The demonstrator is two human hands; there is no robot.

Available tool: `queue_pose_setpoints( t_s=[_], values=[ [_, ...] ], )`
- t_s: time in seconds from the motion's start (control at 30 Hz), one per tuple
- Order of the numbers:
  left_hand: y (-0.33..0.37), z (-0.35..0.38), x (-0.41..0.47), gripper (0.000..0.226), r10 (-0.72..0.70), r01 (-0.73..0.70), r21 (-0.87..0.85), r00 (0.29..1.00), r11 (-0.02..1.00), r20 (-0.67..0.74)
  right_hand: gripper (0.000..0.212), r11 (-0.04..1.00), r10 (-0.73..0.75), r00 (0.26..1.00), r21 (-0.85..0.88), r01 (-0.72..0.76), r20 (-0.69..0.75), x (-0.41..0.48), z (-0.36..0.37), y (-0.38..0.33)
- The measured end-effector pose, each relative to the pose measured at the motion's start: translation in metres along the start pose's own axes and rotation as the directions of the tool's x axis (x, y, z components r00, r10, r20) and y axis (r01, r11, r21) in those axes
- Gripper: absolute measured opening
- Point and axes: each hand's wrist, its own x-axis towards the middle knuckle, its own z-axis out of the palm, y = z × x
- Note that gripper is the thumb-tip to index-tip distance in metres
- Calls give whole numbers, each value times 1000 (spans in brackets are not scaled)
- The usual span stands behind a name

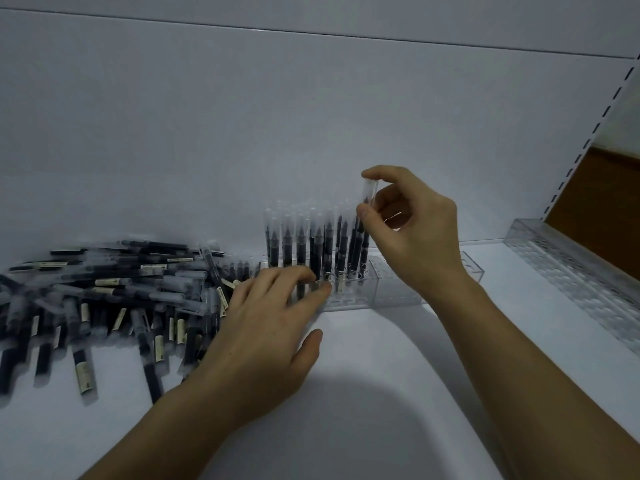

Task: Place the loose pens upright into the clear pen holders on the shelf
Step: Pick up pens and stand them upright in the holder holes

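head: left hand (273, 320) hides holder (346, 301) front, right hand (412, 233) pinches pen (367, 192).

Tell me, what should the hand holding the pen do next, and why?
Probably push the pen straight down into its hole. The right hand pinches it upright by the clear cap at the right end of the row, and it sits higher than the standing pens beside it. The left hand rests on the clear pen holder, seemingly steadying it.

Left hand (270, 327), right hand (412, 230) bare; forearms bare (nails short).
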Motion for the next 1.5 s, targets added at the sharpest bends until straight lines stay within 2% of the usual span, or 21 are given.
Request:
queue_pose_setpoints(
  t_s=[0.2, 0.4, 0.53, 0.63, 0.77, 0.87, 1.0, 1.13, 1.23, 1.4, 1.5],
  values=[
    [1, 3, -1, 55, 2, -2, 41, 1000, 999, -3, 30, 999, -12, 997, -51, 16, 70, -2, 5, 1],
    [0, 5, -1, 55, 22, -21, 41, 1000, 999, -4, 31, 985, -40, 995, -162, 54, 87, -4, 9, 1],
    [-3, -2, 0, 56, 72, -75, 71, 997, 995, 34, 34, 973, -1, 998, -229, 17, 69, -7, 11, -2],
    [-6, -13, -1, 47, 75, -76, 66, 997, 995, 20, 33, 972, -35, 998, -228, 48, 59, -11, 14, -7],
    [-20, -35, -3, 36, 46, -35, 162, 997, 986, -65, 30, 974, -122, 990, -182, 133, 72, -19, 21, -23],
    [-39, -49, -14, 36, 8, 1, 216, 999, 976, -44, 28, 969, -176, 974, -147, 197, 144, -27, 30, -33],
    [-72, -72, -43, 39, -87, 85, 277, 996, 957, -2, 27, 953, -241, 917, -103, 286, 318, -43, 48, -44],
    [-107, -91, -61, 44, -152, 135, 346, 988, 929, 23, 26, 957, -232, 862, -52, 285, 450, -60, 65, -51],
    [-129, -101, -57, 54, -207, 156, 381, 974, 911, 96, 27, 966, -203, 842, -40, 257, 499, -69, 71, -55],
    [-146, -106, -35, 83, -205, 37, 404, 902, 914, 381, 30, 970, -166, 824, -63, 237, 542, -72, 71, -57],
    [-151, -101, -26, 94, -156, -32, 427, 904, 904, 398, 28, 971, -161, 823, -62, 231, 545, -72, 71, -56]
  ],
)
